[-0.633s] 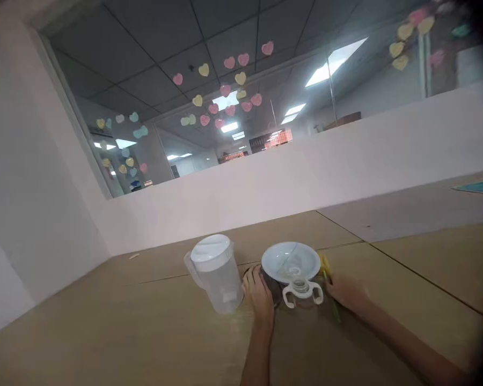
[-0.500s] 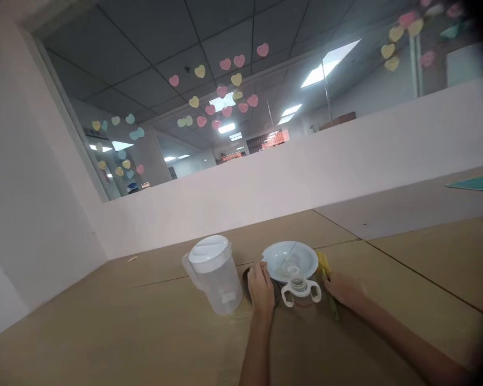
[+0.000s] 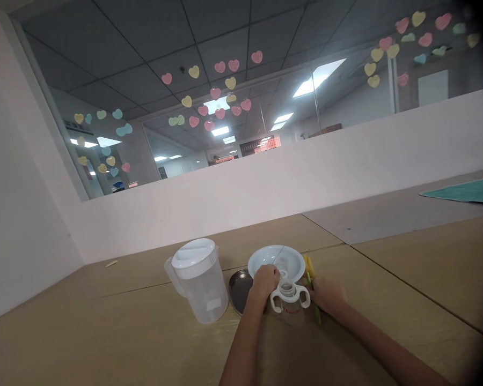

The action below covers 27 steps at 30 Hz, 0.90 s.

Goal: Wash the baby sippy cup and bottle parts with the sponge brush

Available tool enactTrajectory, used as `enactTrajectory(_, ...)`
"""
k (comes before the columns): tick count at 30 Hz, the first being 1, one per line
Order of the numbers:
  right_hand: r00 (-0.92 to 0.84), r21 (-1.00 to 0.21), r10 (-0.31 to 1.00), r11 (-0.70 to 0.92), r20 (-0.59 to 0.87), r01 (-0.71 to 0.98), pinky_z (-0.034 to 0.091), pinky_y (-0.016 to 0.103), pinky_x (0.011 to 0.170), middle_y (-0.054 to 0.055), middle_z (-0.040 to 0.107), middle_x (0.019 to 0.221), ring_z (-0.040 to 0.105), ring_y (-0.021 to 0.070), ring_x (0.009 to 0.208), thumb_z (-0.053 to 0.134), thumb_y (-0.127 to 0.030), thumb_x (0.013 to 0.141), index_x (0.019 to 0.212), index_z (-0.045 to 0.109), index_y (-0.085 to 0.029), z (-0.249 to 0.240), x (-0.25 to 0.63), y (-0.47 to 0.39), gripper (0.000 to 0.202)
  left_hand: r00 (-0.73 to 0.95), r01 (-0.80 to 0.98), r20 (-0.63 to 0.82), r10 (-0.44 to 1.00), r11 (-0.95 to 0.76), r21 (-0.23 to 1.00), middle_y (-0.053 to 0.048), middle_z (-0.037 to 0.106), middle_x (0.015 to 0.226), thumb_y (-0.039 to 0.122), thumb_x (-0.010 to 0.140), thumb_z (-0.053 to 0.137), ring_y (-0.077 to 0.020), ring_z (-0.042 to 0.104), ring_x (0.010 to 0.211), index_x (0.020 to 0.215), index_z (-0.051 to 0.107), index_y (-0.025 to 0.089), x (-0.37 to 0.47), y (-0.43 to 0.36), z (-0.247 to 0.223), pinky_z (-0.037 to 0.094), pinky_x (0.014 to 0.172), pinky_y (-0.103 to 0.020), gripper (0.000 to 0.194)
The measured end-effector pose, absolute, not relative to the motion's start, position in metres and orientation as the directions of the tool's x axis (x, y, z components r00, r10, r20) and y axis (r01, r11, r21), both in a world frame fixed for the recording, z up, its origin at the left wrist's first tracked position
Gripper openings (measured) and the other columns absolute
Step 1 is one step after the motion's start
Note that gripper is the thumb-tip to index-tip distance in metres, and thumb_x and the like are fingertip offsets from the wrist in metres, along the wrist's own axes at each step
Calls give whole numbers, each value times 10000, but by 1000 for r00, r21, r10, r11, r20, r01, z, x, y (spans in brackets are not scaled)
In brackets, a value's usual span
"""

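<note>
A clear baby bottle point(image 3: 292, 310) with a white two-handled collar stands uncapped between my hands. My left hand point(image 3: 265, 280) is at the near left rim of a white bowl point(image 3: 257, 260), its fingers curled; what they hold, if anything, is hidden. Inside the bowl lies a small clear piece point(image 3: 280, 265), partly covered by that hand. Just right of the bottle, my right hand point(image 3: 329, 295) is closed around the green handle of a brush point(image 3: 316, 311) with a yellow head, which rests beside the bowl. A dark round metal dish point(image 3: 238, 289) lies left of my left hand.
A translucent pitcher point(image 3: 204, 289) with a white lid stands to the left of the dish. A small flat pale piece point(image 3: 111, 264) lies at the far left. At the far right is a teal cloth point(image 3: 465, 190). A wall with a window point(image 3: 205, 187) rises behind the table.
My left hand has moved from over the dark dish to the bowl's near rim, uncovering more of the dish. My right hand remains by the brush. The whole view has shifted slightly.
</note>
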State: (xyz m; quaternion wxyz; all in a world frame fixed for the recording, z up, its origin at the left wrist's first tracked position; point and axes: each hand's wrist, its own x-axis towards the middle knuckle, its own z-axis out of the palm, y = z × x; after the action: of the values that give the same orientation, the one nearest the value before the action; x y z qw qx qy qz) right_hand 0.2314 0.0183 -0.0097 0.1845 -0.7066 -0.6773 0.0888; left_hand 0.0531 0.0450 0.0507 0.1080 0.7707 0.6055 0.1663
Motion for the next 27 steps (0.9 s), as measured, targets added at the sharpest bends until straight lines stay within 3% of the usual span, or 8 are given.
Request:
enactTrajectory(4, 74, -383, 989, -19, 129, 924, 471, 413, 647, 212, 679, 899, 646, 357, 840, 396, -442, 851, 818, 688, -133, -9, 230, 18, 426, 181, 906, 132, 974, -218, 362, -142, 672, 1026, 190, 791, 448, -208, 603, 953, 963, 687, 140, 56, 53, 48, 435, 824, -282, 298)
enactTrajectory(8, 67, -379, 991, -19, 114, 925, 470, 397, 664, 193, 684, 892, 649, 336, 841, 389, -430, 860, 805, 684, -142, -7, 229, 17, 417, 169, 913, 107, 980, -197, 358, -178, 680, 973, 292, 785, 496, -247, 615, 916, 914, 701, 115, 59, 57, 47, 447, 807, -328, 300)
enactTrajectory(12, 79, -382, 993, -40, 87, 923, 467, 396, 689, 184, 680, 922, 644, 319, 864, 380, -426, 864, 834, 672, -142, -6, 229, 17, 409, 233, 882, 86, 969, -248, 401, -125, 699, 953, 348, 783, 504, -223, 623, 880, 911, 711, 155, 59, 55, 48, 452, 800, -304, 311)
enactTrajectory(17, 120, -404, 992, -92, 46, 910, 468, 420, 717, 176, 669, 963, 633, 316, 897, 320, -414, 874, 909, 649, -131, -6, 229, 18, 436, 326, 797, 103, 940, -331, 505, -57, 716, 939, 233, 709, 553, -211, 627, 878, 871, 731, 208, 54, 52, 48, 449, 810, -282, 242)
enactTrajectory(21, 142, -438, 990, -121, 16, 891, 463, 428, 739, 165, 662, 1002, 625, 308, 928, 253, -374, 881, 920, 637, -149, -4, 232, 19, 447, 306, 700, 205, 929, -366, 613, -83, 718, 921, 208, 741, 495, -229, 623, 899, 824, 739, 177, 51, 51, 46, 439, 848, -316, 259)
enactTrajectory(27, 203, -558, 977, -132, 67, 819, 459, 390, 712, 155, 676, 949, 640, 285, 879, 187, -426, 900, 893, 610, -159, -11, 241, 26, 500, 170, 449, 385, 907, -419, 790, -118, 690, 1014, 345, 811, 488, -211, 627, 924, 1055, 664, 121, 42, 39, 39, 468, 807, -289, 375)
